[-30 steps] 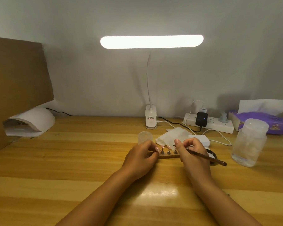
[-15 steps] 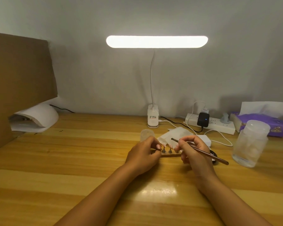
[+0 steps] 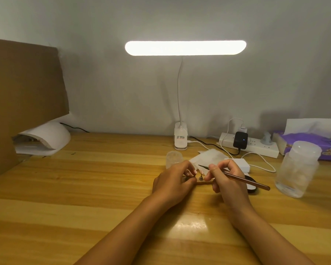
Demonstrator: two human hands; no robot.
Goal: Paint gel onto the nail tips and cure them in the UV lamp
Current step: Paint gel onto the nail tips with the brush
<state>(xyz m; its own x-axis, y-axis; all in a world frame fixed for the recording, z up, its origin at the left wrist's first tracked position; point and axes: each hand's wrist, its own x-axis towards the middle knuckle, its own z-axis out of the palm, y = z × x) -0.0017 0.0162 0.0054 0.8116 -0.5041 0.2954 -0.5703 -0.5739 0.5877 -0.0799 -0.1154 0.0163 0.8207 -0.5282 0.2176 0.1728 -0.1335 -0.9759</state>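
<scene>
We pinch nail-tip stand (image 3: pixel 204 183) in left hand (image 3: pixel 170 183). Right hand (image 3: pixel 225 181) grips brush (image 3: pixel 246 181), shaft running right-to-left, bristles just far of nail tips (image 3: pixel 201 172).

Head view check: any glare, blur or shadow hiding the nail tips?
Head view: the lamp is blown out and leaves a glare patch on the table between the forearms, clear of the work. Nail tips are lit but small and soft, partly hidden by the left hand gripping the holder and the right hand holding the brush. The jar at right is smeared.
</scene>
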